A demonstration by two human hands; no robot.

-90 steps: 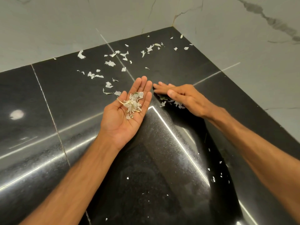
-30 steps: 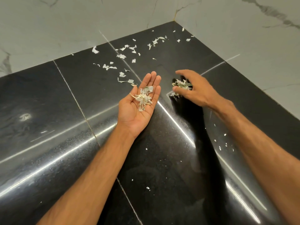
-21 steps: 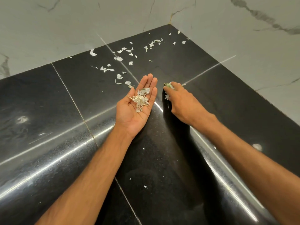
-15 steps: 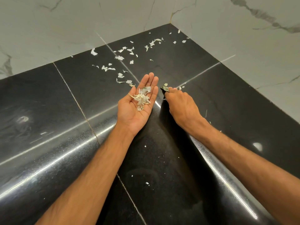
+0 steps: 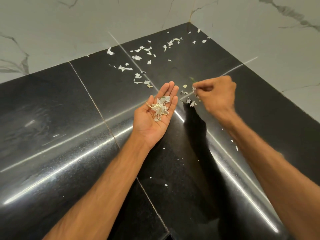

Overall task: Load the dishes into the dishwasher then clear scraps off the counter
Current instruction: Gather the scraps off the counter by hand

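a few white flecks lie on the glossy black table, nearest the person. the left hand lies palm up, fingers straight, carrying a pile of scraps — just beside it the right hand is curled, pinching small scraps at its fingertips. loose peelings lie scattered beyond, toward the corner of the marble wall.

No text, label, brand, number or sign can be read anywhere in the view.
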